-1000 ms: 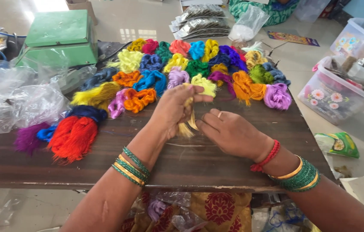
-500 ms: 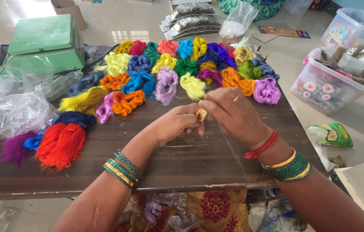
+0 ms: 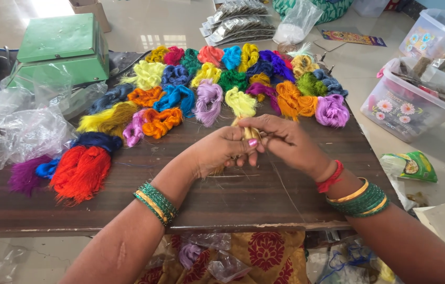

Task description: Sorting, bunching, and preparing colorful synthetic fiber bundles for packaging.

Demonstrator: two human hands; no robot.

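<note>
Beyond the hands, skeins of bright silk thread (image 3: 209,71) spread in rows across the dark wooden table (image 3: 243,200). Far left sits a green metal box (image 3: 59,47), crumpled clear plastic bags (image 3: 17,126) below it. Right, a clear lidless plastic tub (image 3: 409,102).

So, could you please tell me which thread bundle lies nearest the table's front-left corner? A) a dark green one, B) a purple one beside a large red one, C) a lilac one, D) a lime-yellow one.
B: the purple bundle lies farthest toward the front-left of the wooden table, right beside the big red bundle, while the other colours sit further back or to the right.
</note>
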